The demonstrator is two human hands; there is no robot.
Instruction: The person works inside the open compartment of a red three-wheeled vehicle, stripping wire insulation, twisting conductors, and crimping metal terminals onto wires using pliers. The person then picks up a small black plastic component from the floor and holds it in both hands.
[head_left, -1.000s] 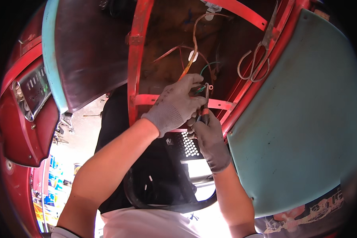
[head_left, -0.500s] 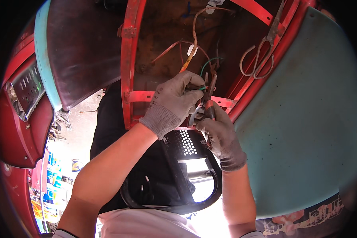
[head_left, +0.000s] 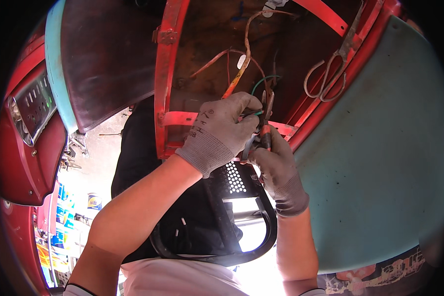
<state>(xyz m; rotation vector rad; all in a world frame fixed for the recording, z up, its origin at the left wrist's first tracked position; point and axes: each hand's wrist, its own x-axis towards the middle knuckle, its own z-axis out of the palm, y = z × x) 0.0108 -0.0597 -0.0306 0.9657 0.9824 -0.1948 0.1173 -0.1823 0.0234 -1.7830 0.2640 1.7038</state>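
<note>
Overhead, we are working under a wide pale-green panel (head_left: 380,163) that is filling the right side of the view, with a red metal frame (head_left: 165,74) running beside it and a dark rusty cavity between the red bars. Lower down, a black perforated part with a looped black rim (head_left: 261,232) is hanging behind our forearms. A pair of scissors (head_left: 330,74) is lying against the red bar at upper right, well apart from our hands. Inside the cavity a bundle of thin wires (head_left: 241,64) is dangling, orange and reddish ones coming down from above and a green wire (head_left: 261,84) curving in from the right. We are bringing our left hand (head_left: 219,130), in a grey knit glove, in from the lower left, its grip clenched on the lower ends of the wires, pinching them just beside the tool. We are holding our right hand (head_left: 276,167), gloved the same, directly below and slightly right of the left, its grip closed around the red-and-black handles of a small pair of pliers (head_left: 265,121). The pliers are standing nearly upright, long axis vertical, nose pointing up into the wires, so the wire ends are lying just above and left of the right hand and touching the left fingers. Whether the nose is biting a wire we cannot tell.
</note>
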